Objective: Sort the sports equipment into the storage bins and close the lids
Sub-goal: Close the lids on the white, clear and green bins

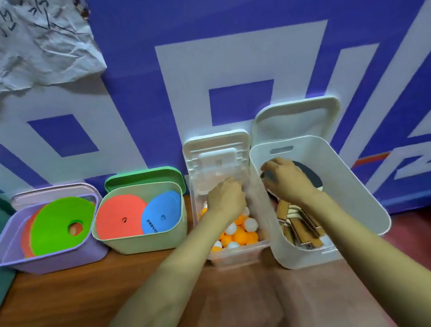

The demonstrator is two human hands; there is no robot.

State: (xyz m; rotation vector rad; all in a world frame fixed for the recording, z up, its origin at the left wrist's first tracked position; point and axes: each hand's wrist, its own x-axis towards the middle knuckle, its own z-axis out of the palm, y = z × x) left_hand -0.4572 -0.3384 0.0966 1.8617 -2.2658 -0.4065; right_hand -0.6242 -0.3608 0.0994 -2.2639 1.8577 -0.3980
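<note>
A: If you look mid-frame, what do you see?

B: Left hand (226, 199) reaches into the clear bin (235, 257) of orange and white balls (239, 234), centre frame; whether it grasps anything, I cannot tell. Right hand (288, 179) curls round a black paddle (310, 178) inside the white bin (349, 184), right of centre. Both bins stand open.

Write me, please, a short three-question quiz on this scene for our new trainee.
1. True or false: the lid of the white bin is shut.
2. What fills the clear bin? A shuttlecocks; B orange and white balls; C skipping ropes.
3. Fill in: the blue disc lies in the pale green bin beside a ___ disc.
Key: 1 false, it stands open; 2 B; 3 red.
</note>
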